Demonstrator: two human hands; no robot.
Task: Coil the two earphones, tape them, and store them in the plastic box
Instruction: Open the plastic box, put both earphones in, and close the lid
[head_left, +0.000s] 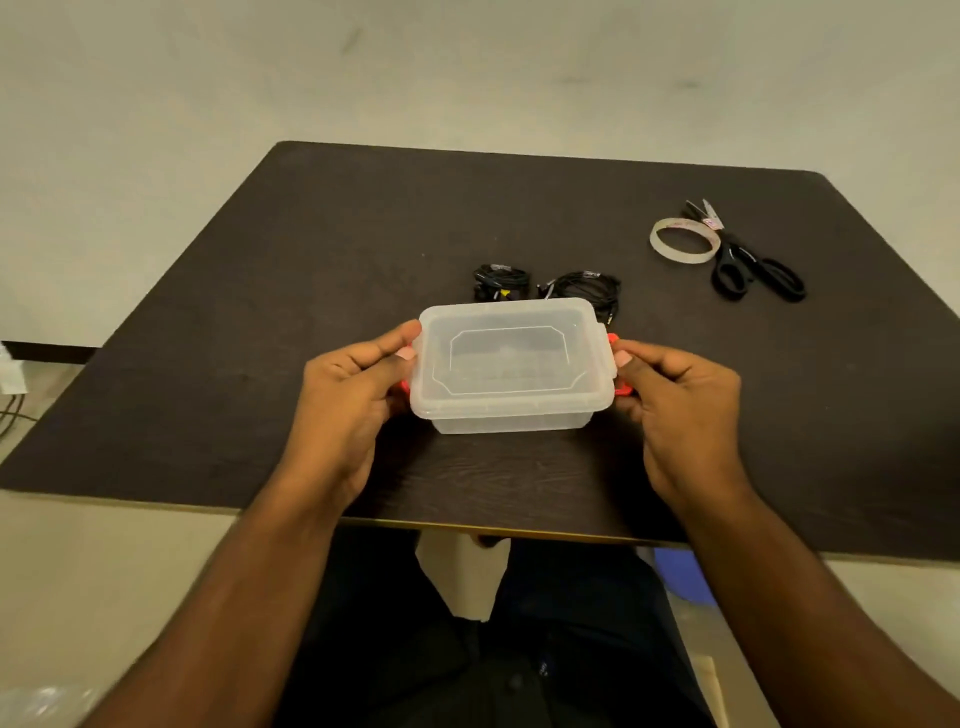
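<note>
At table centre, near the front edge, sits the clear plastic box (511, 366), lid on, with an orange latch on each short side. Left hand (349, 387) grips the box end at 9 o'clock, thumb tip on the lid corner, fingers curled round the left latch (403, 387). Right hand (675, 395) mirrors it at 3 o'clock, thumb against the right latch (618, 364), fingers curled under the rim. Can't tell whether the latches are locked or already popped; the hands cover most of them. Box looks empty through the lid, only a moulded outline showing. Just behind the box at 12 o'clock: two black earphone bundles, left one (500, 282) and right one (584, 289), both bunched into compact coils, the right one touching or nearly touching the box's far rim. Pale bits on top of each could be tape, too small to confirm. At 2 o'clock, well apart from the box: clear tape roll (684, 238) lying flat, black-handled scissors (748, 265) just beside it, blades overlapping the roll's far edge. Dark wood-grain table (311, 260) under everything. Status call: coiling looks done, taping probably done but unverified, storing not started. Current step reads as opening the box. Remaining: unlatch, lift lid, drop both coils in, close lid, snap latches. Risk is low; the coils may spring loose if the tape is weak.
</note>
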